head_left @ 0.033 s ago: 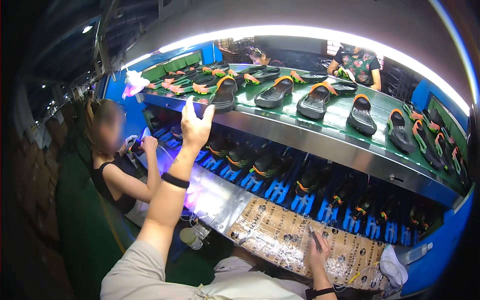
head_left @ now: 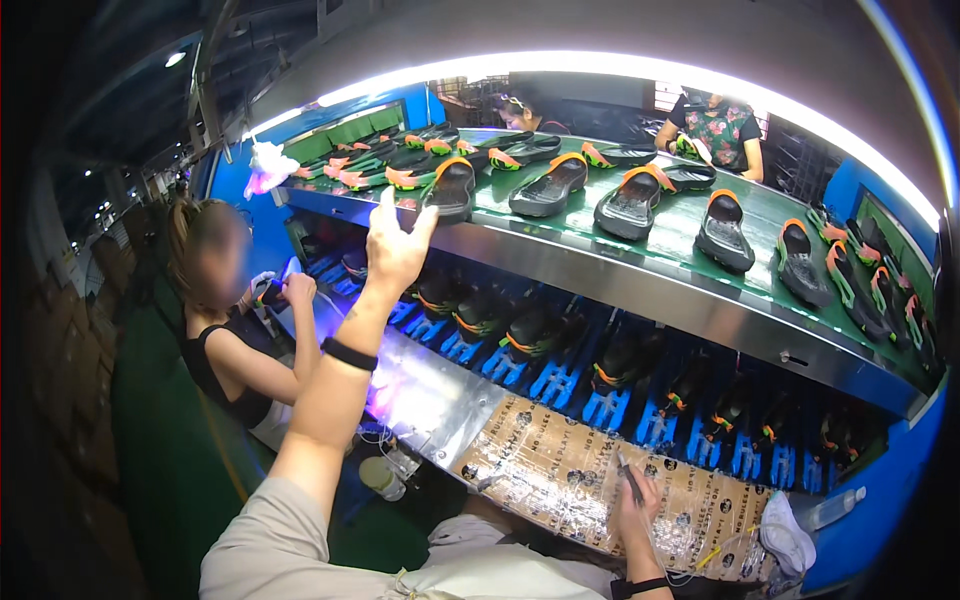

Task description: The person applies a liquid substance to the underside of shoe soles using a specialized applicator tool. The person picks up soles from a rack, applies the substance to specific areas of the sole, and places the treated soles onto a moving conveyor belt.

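Observation:
My left hand (head_left: 398,250) is raised to the front edge of the upper conveyor, fingers and thumb spread. The thumb tip is at the lower left side of a black shoe sole (head_left: 450,190) with an orange heel rim; the hand has not closed round it, and I cannot tell whether they touch. Low on the right, my right hand (head_left: 636,502) grips a slim black pen-like tool (head_left: 631,482) with a pale tip, pointing up and away. A thin pale cord hangs by that hand, above the brown printed, film-covered board (head_left: 540,450).
More black, orange and green shoe soles (head_left: 545,187) lie along the green belt (head_left: 490,205). Below it, dark shoes rest on blue racks (head_left: 555,380). A co-worker (head_left: 240,330) sits at left. A white shoe (head_left: 785,533) and clear bottle (head_left: 836,508) stand at right.
My left hand has shifted slightly right, bringing the thumb up against the outline of the sole. My right hand stays in place with the pen-like tool.

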The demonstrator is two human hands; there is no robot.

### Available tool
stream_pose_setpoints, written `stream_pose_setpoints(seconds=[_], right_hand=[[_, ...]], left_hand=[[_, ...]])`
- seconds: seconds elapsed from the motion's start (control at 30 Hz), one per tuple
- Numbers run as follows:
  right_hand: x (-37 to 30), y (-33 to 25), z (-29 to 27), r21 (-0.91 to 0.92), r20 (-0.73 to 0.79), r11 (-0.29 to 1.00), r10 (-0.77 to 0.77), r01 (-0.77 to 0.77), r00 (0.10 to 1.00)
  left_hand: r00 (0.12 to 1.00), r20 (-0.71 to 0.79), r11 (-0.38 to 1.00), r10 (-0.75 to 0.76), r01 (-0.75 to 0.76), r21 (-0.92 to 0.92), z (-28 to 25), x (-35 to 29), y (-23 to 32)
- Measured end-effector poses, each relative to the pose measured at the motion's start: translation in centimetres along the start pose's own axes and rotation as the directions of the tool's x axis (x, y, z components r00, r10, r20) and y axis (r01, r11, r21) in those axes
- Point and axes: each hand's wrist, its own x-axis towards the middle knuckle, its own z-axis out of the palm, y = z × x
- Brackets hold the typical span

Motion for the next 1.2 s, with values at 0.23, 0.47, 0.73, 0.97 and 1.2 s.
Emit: stream_pose_setpoints(seconds=[0.23,0.47,0.73,0.97,1.2], right_hand=[[0.6,-1.3,-0.1,0.041,0.043,0.992,0.117,-0.118,0.992],[0.6,-0.7,0.5,0.097,0.035,0.981,0.164,-0.167,0.986],[0.9,-1.0,0.1,0.087,0.132,0.948,0.293,-0.306,0.947],[1.2,-1.1,0.6,0.12,0.132,0.951,0.268,-0.284,0.954],[0.9,-1.1,0.7,0.1,0.142,0.946,0.292,-0.307,0.946]], left_hand=[[0.824,0.533,0.947,-0.193,0.014,0.321,4.7,6.5,1.3],[0.726,0.686,0.991,-0.052,-0.048,0.127,8.5,10.5,-0.1],[0.767,0.641,0.99,0.006,-0.094,0.103,12.0,13.8,-7.7],[0.863,0.488,0.866,0.13,-0.339,0.368,9.0,17.4,-16.3],[0.686,0.702,0.659,0.192,-0.62,0.426,5.4,17.7,-16.1]])
